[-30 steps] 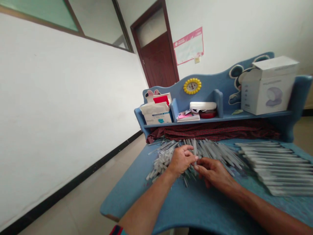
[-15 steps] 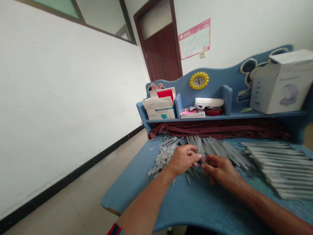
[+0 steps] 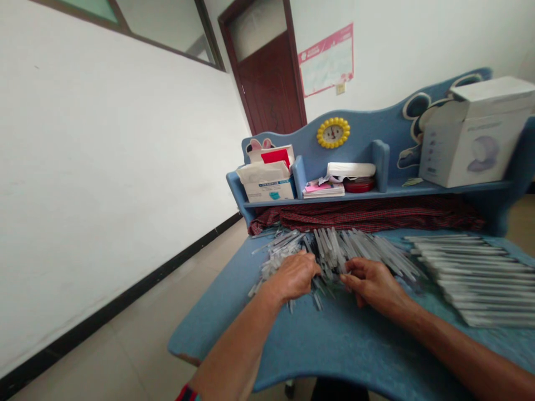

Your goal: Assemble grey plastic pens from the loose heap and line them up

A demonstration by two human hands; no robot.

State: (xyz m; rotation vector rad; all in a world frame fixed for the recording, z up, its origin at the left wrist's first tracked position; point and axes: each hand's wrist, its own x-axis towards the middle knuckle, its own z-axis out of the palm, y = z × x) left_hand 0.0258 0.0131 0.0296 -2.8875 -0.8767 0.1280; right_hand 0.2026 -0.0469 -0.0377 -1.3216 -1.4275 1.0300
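My left hand [image 3: 296,274] is curled, its fingertips down among small clear pieces and thin dark-tipped sticks; what it grips, if anything, is hidden. Under and beyond it lies a heap of short clear plastic pieces [image 3: 273,260], which look like pen caps. My right hand [image 3: 370,280] pinches thumb against fingers at the near end of a clear plastic tube [image 3: 341,263], like a pen barrel. Behind the hands more such tubes [image 3: 380,250] lie fanned out. To the right, long pen-like sticks [image 3: 480,273] with dark insides are stacked side by side.
The blue table [image 3: 317,345] has a raised shelf [image 3: 401,189] at the back. On that stand an opened white box [image 3: 468,139], a paper-filled box [image 3: 270,186] and a red round case [image 3: 359,185]. A folded checked cloth [image 3: 355,214] lies below the shelf.
My left hand has moved left, away from my right hand, and its fingers have curled down into the small pieces. My right hand stays near the tube ends. The view has shifted slightly.
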